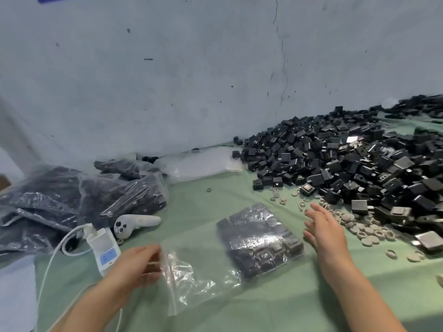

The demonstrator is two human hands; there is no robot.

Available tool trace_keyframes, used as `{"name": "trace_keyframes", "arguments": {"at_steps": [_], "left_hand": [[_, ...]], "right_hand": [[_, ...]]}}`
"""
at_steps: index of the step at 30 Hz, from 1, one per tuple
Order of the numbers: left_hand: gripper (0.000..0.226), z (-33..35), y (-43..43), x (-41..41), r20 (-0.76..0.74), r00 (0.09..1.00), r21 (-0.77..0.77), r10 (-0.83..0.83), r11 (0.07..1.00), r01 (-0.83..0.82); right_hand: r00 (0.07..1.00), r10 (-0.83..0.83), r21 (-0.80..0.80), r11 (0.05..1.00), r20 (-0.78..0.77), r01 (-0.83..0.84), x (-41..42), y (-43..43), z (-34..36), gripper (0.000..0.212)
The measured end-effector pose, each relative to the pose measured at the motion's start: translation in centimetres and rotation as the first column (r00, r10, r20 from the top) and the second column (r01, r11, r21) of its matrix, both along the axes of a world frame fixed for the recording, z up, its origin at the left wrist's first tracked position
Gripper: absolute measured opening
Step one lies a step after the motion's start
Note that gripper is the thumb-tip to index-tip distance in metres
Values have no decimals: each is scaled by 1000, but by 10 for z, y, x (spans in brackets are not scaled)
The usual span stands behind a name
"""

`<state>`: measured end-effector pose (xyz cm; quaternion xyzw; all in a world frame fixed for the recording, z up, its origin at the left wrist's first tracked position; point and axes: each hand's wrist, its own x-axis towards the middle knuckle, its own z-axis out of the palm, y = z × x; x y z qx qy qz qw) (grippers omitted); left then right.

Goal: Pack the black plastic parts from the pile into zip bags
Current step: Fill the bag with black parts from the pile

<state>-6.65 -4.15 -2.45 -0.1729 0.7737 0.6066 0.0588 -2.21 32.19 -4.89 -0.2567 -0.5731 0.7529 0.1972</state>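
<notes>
At lower centre of the frame, one clear zip bag [206, 267] lies flat on the green cloth [275, 307]. Its upper right half is packed with black parts [261, 240], too tightly set to count, and its lower left half is bare.

Two hands are in view. The left hand [136, 269] is at the bag's left edge, by the zip strip. It is blurred, so I cannot tell whether its fingers pinch the strip or only touch it. The right hand [328, 236] is released, fingers straight and spread, holding nothing, just beside the bag's right edge.

One big pile [347, 164] of loose black parts, far too many to count, fills the right side of the frame. Dozens of small grey rings [369, 233] lie scattered along its near edge.

At left, at least three filled bags [107, 195] are heaped together. Beside them sit one white controller [134, 224] and one white device [105, 250] with a blue screen and one white cable [51, 259]. One stack of clear bags [199, 166] lies by the wall [167, 80].
</notes>
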Motion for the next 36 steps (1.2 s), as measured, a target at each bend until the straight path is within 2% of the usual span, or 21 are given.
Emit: {"name": "trace_keyframes", "arguments": {"at_steps": [2,3,4,6,8,12,16,19,20,22,24,26,30,32,36], "left_hand": [[9,14,4,-8,-176,978,-229,108,962,-147],[10,21,11,-11,-274,957,-362,90,912,-190],[10,28,24,-14,-360,932,-436,39,876,-205],[11,39,61,-20,-455,881,-492,-133,862,-124],[13,40,109,-30,-456,828,-547,-326,837,28],[35,31,211,-55,-333,706,-701,-625,665,258],[54,17,299,-87,-227,582,-691,-781,550,469],[69,6,354,-107,-180,546,-681,-818,504,531],[76,3,370,-112,-139,540,-673,-830,479,564],[92,-2,397,-119,-26,517,-696,-855,387,605],[102,-5,413,-124,33,514,-723,-857,334,604],[102,-6,418,-128,19,525,-710,-851,359,606],[87,-13,405,-128,-26,516,-702,-856,383,600],[80,-15,398,-125,-20,513,-705,-858,376,602],[68,-12,399,-120,-69,523,-668,-849,429,608]], "right_hand": [[999,-11,-181,983,-40,4,1,8,1,33],[998,-23,-248,969,-57,8,0,12,1,36],[997,-41,-304,953,-71,17,-1,16,2,38],[993,-89,-400,915,-83,49,-4,25,5,42],[987,-140,-485,870,-75,86,-9,34,6,44],[991,-127,-545,835,-53,78,-21,51,8,44],[993,-109,-594,803,-48,60,-34,70,9,40],[995,-76,-663,749,-67,12,-40,84,7,16],[996,-61,-673,740,-70,-2,-41,88,5,14],[997,-36,-668,744,-72,-21,-45,93,3,19],[995,2,-665,744,-104,-71,-48,97,2,37],[991,24,-672,732,-132,-107,-51,101,1,44],[990,65,-667,733,-123,-131,-56,103,0,20],[989,89,-665,733,-116,-144,-60,102,-1,20],[986,73,-688,708,-153,-159,-64,99,0,45]]}}
